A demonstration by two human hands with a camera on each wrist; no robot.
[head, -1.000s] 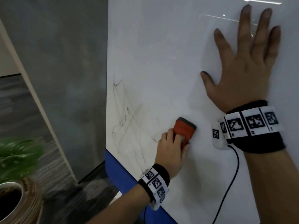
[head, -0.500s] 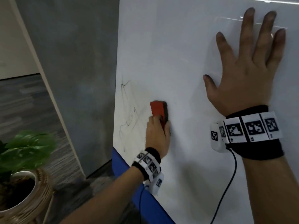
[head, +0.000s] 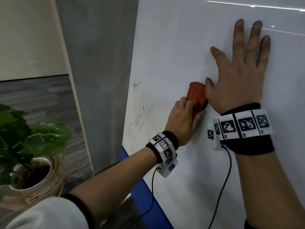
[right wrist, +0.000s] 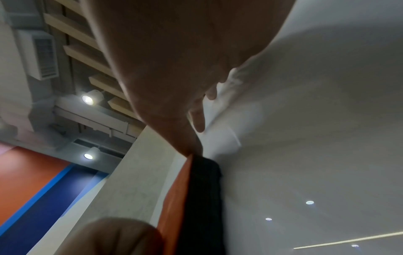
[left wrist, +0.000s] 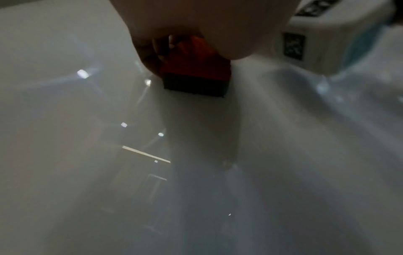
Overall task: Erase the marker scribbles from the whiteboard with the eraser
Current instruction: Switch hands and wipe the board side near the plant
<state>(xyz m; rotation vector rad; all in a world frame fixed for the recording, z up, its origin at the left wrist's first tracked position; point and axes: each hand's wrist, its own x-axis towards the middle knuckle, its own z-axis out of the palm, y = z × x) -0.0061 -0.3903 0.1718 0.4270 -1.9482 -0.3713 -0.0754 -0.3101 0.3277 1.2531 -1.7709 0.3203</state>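
One whiteboard [head: 181, 47], one red eraser [head: 196, 96], one patch of marker scribbles [head: 140, 119], two hands: left [head: 183, 123], right [head: 239, 80]; two wristbands, one potted plant [head: 28, 146].

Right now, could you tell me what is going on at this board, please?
A person is wiping a whiteboard. The left hand grips a red eraser pressed to the board, beside the right hand, which lies flat on it. Black scribbles near the board's left edge are not yet erased.
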